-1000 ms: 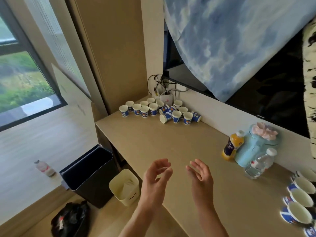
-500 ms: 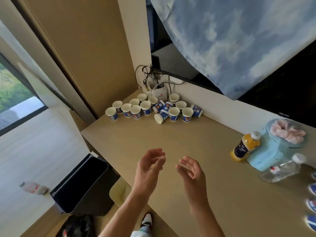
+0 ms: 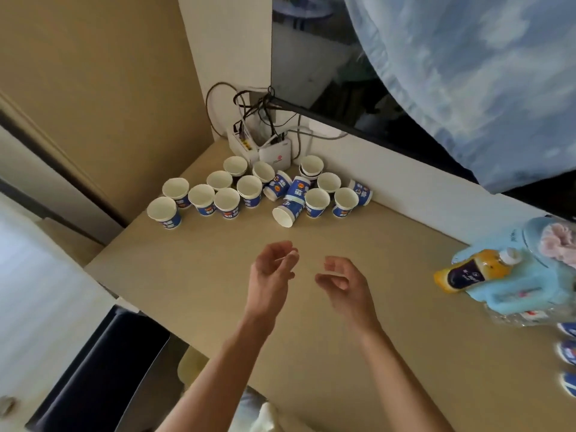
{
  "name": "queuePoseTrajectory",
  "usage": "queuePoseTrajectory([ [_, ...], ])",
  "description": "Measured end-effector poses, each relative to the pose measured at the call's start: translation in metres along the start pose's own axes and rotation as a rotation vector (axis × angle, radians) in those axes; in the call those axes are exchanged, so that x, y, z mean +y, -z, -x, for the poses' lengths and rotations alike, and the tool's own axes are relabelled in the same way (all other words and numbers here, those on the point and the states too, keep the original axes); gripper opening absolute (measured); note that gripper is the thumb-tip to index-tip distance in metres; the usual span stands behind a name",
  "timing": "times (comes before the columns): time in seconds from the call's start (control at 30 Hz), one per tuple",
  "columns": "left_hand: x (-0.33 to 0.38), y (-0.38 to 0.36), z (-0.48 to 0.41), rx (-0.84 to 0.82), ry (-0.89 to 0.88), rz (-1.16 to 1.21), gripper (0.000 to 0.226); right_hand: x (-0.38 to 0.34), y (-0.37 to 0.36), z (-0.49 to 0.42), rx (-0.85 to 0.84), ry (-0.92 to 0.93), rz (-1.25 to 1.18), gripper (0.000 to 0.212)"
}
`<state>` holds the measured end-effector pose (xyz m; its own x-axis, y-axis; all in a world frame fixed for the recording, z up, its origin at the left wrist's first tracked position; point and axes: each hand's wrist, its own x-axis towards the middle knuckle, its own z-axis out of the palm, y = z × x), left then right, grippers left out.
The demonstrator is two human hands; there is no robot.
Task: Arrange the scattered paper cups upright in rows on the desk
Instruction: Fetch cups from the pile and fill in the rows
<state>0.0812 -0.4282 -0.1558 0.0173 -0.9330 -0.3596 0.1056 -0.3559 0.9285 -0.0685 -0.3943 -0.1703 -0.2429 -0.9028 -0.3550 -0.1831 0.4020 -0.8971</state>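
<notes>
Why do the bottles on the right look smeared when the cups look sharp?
Head view: the orange bottle and blue jug at the right edge are streaked, probably motion blur; the paper cups near the centre look crisp; the wide-angle lens bends the desk edge.

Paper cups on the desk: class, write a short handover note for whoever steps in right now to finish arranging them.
Left hand and right hand: both empty, fingers loosely curled, no grip on anything, above the desk.
Paper cups: clustered in the far corner by the white router.
Done: most stand upright, the left ones in rough rows.
Left to do: about four lie on their sides in the middle and right, such as the nearest tipped cup; stand them up, then square the rows.
More cups at the right edge are too blurred to judge.
</notes>
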Motion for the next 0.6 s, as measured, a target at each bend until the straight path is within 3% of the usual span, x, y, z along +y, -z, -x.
queuePoseTrajectory([
  [0.47, -0.020, 0.088, -0.051, 0.113, 0.105, 0.011, 0.007, 0.003, -0.089, -0.185, -0.175, 0.109, 0.867, 0.061],
  [0.6, -0.025, 0.092, -0.056, 0.117, 0.125, 0.002, 0.024, 0.008, -0.106, -0.199, -0.205, 0.085, 0.999, 0.067],
])
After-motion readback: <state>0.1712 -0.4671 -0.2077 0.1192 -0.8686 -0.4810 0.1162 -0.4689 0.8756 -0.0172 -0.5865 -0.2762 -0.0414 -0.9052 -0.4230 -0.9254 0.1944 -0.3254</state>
